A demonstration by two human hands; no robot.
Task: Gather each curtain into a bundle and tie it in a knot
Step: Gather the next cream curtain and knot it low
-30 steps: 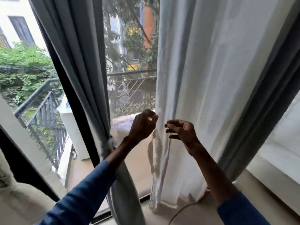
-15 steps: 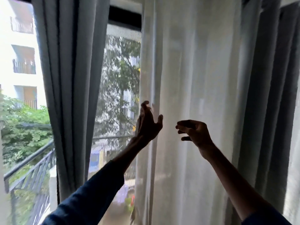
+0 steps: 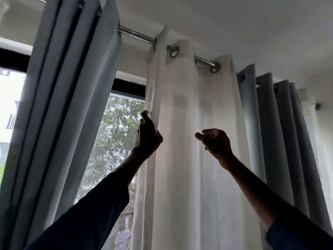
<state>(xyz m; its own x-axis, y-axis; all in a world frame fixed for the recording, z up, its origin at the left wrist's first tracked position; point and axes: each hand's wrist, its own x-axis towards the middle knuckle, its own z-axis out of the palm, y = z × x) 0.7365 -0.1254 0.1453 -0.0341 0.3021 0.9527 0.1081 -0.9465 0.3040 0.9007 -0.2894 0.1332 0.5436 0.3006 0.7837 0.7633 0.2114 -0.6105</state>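
Observation:
A white sheer curtain (image 3: 182, 177) hangs from a metal rod (image 3: 135, 34) in the middle of the view. A grey curtain (image 3: 63, 109) hangs to its left and another grey curtain (image 3: 270, 127) to its right. My left hand (image 3: 148, 137) is raised with its fingers pointing up, touching the sheer curtain's left edge. My right hand (image 3: 217, 143) is lifted in front of the sheer fabric, fingers loosely curled, holding nothing. Whether the right hand touches the cloth cannot be told.
Between the left grey curtain and the sheer one shows a window pane (image 3: 115, 141) with trees outside. A black window frame (image 3: 128, 87) runs across above the glass. The white ceiling (image 3: 234, 24) is close above the rod.
The view has swung up from the floor to the rod and ceiling. Both hands have risen along the white curtain, and the left hand's fingers have straightened against its edge.

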